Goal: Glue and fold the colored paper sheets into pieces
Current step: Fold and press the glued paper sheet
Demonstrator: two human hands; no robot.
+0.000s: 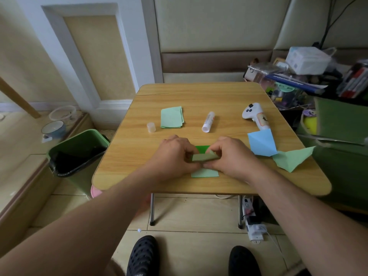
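Left hand (pixel 175 154), palm down, fingers curled, pinches left end of folded green strip (pixel 205 157) near table (pixel 199 98) front edge. Right hand (pixel 229 156) pinches right end, knuckles up. Glue stick (pixel 208 122) lies beyond strip.

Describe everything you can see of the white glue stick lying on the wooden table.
The white cylindrical glue stick lies on its side on the wooden table, a little right of centre, beyond both hands. Its body looks like smooth plastic with a small reddish label, too blurred to read. It lies uncapped; a translucent cap stands apart to the left, past the stack of light green paper sheets. Only the tabletop touches it.
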